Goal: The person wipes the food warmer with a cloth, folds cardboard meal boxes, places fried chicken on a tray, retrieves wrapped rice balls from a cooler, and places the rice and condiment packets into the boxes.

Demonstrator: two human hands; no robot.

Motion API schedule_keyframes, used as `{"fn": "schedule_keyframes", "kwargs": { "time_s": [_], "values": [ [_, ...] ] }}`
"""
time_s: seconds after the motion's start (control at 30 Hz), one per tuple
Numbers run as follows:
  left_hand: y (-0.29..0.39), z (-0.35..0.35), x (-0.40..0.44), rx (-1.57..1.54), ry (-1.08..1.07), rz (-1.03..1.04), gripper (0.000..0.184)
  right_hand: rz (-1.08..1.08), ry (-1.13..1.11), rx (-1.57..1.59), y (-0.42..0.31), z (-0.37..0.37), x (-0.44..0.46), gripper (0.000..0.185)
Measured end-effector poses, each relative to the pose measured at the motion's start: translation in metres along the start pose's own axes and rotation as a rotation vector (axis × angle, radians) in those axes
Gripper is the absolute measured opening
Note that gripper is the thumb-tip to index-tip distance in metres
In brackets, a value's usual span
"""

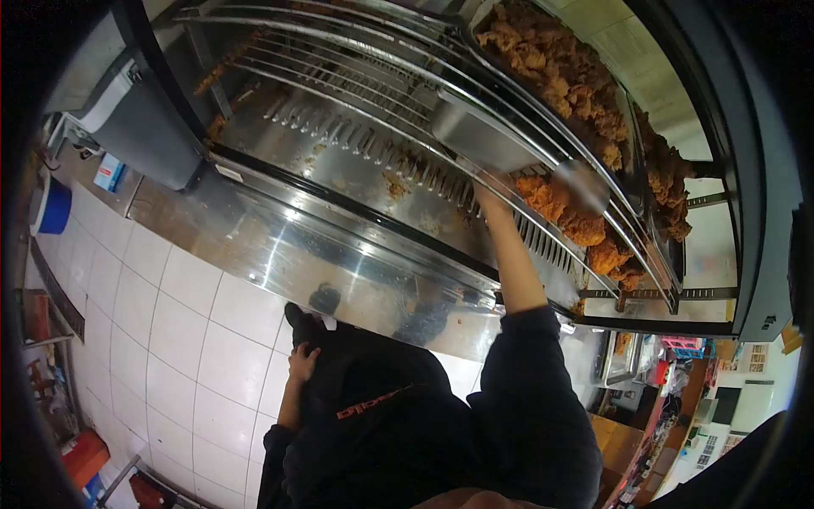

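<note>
My right hand point(490, 188) reaches into a metal display cabinet, beside the lower end of a steel pan point(479, 136) and behind thin rack bars. Its fingers are mostly hidden, so whether it grips the pan cannot be made out. Pieces of orange fried chicken point(581, 226) lie to the right of the hand. A blurred round shiny shape point(582, 188) shows above them. Low at the left, my left hand point(303, 362) rests against my dark clothing, fingers bent a little apart, holding nothing visible.
More fried chicken point(555, 59) fills an upper tray. Wire racks point(339, 93) span the cabinet above its crumb-strewn metal floor point(339, 170). A steel ledge point(314, 263) runs along its front. A grey bin point(148, 127) and blue container point(56, 206) are at left; cluttered shelves point(653, 424) at right.
</note>
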State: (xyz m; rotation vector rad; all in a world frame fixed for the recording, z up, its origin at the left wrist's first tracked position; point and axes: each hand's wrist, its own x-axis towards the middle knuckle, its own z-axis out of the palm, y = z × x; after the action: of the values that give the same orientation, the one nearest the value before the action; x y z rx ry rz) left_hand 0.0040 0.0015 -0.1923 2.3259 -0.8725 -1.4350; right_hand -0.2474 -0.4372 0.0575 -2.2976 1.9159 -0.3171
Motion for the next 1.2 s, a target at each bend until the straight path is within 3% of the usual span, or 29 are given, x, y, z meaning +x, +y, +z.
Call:
{"fn": "schedule_keyframes", "kwargs": {
  "time_s": [0.03,0.07,0.1,0.13,0.17,0.27,0.3,0.33,0.37,0.4,0.43,0.53,0.63,0.7,0.77,0.8,0.83,0.87,0.9,0.93,0.97,1.0,1.03,1.07,1.1,1.13,1.17,1.2],
  "values": [
    [-0.002,-0.004,-0.001,-0.03,0.019,0.018,0.059,-0.103,0.126,0.342,-0.028,-0.016,-0.023,0.027],
    [-0.014,-0.006,0.005,-0.018,0.024,0.027,0.059,-0.192,0.149,0.321,-0.055,-0.022,-0.048,0.024],
    [-0.036,-0.005,0.02,-0.138,0.012,0.009,0.058,-0.308,-0.034,0.498,-0.073,-0.019,-0.059,0.024],
    [-0.055,-0.004,0.032,-0.258,-0.003,-0.009,0.057,-0.556,-0.008,0.513,-0.088,-0.003,-0.062,0.028],
    [-0.07,-0.005,0.039,-0.175,0.11,-0.055,0.057,-0.802,0.02,0.519,-0.097,0.01,-0.063,0.035],
    [-0.107,-0.035,0.035,0.114,0.087,-0.136,0.056,-0.668,-0.053,0.334,-0.112,0.005,-0.042,0.037],
    [-0.124,-0.042,0.038,0.18,0.089,-0.169,0.056,-0.339,-0.138,0.075,-0.093,0.038,-0.012,0.028],
    [-0.137,-0.05,0.04,0.16,0.128,-0.191,0.053,-0.327,0.213,0.156,-0.08,0.041,-0.003,0.025],
    [-0.149,-0.058,0.043,0.171,0.126,-0.192,0.053,-0.147,0.186,0.045,-0.06,0.042,0.011,0.029],
    [-0.159,-0.065,0.046,0.122,0.169,-0.183,0.053,-0.156,0.351,-0.233,-0.04,0.045,0.022,0.031],
    [-0.17,-0.071,0.047,0.071,0.211,-0.178,0.052,-0.139,0.483,-0.014,-0.02,0.045,0.029,0.031],
    [-0.178,-0.076,0.043,-0.021,0.229,-0.21,0.05,-0.09,0.453,-0.102,-0.011,0.047,0.058,0.035],
    [-0.2,-0.077,0.046,-0.02,0.16,-0.211,0.051,0.228,0.051,-0.157,-0.084,0.034,0.042,0.036],
    [-0.249,-0.057,0.067,-0.027,0.161,-0.124,0.048,-0.01,0.207,-0.078,-0.106,0.053,0.043,0.031],
    [-0.271,-0.06,0.077,-0.057,0.142,-0.104,0.048,0.029,0.212,-0.134,-0.111,0.049,0.048,0.025],
    [-0.277,-0.067,0.081,-0.092,0.137,-0.107,0.048,0.032,0.262,-0.38,-0.09,0.06,0.061,0.025],
    [-0.286,-0.076,0.085,-0.139,0.134,-0.113,0.048,0.221,0.162,-0.447,-0.026,0.089,0.102,0.03],
    [-0.293,-0.087,0.088,-0.191,0.132,-0.12,0.047,0.174,0.243,-0.519,0.012,0.08,0.096,0.032],
    [-0.295,-0.101,0.091,-0.236,0.136,-0.115,0.047,0.126,0.325,-0.59,-0.007,0.055,0.073,0.035],
    [-0.298,-0.114,0.095,-0.253,0.144,-0.099,0.047,0.351,0.371,-0.493,-0.031,0.033,0.047,0.034],
    [-0.292,-0.128,0.098,-0.25,0.149,-0.083,0.047,0.369,0.327,-0.538,-0.036,0.018,0.027,0.035],
    [-0.265,-0.149,0.092,-0.181,0.162,-0.042,0.045,0.085,0.777,-0.503,-0.031,0.021,0.006,0.026],
    [-0.232,-0.173,0.082,-0.111,0.178,-0.002,0.044,0.123,0.946,-0.095,-0.055,0.012,-0.018,0.019],
    [-0.195,-0.194,0.078,-0.08,0.174,0.107,0.041,0.475,0.803,0.388,-0.04,0.026,-0.031,0.015],
    [-0.152,-0.214,0.072,-0.048,0.17,0.212,0.039,0.273,0.76,0.562,-0.092,0.005,-0.073,0.017],
    [-0.082,-0.236,0.049,-0.172,0.131,0.288,0.034,0.228,0.694,0.898,-0.127,-0.002,-0.103,0.02],
    [-0.042,-0.245,0.045,-0.291,0.098,0.474,0.032,0.164,0.555,1.04,-0.148,-0.005,-0.13,0.027],
    [0.016,-0.261,0.022,-0.363,-0.014,0.531,0.032,0.123,0.462,1.06,-0.156,0.002,-0.154,0.03]
  ]
}}
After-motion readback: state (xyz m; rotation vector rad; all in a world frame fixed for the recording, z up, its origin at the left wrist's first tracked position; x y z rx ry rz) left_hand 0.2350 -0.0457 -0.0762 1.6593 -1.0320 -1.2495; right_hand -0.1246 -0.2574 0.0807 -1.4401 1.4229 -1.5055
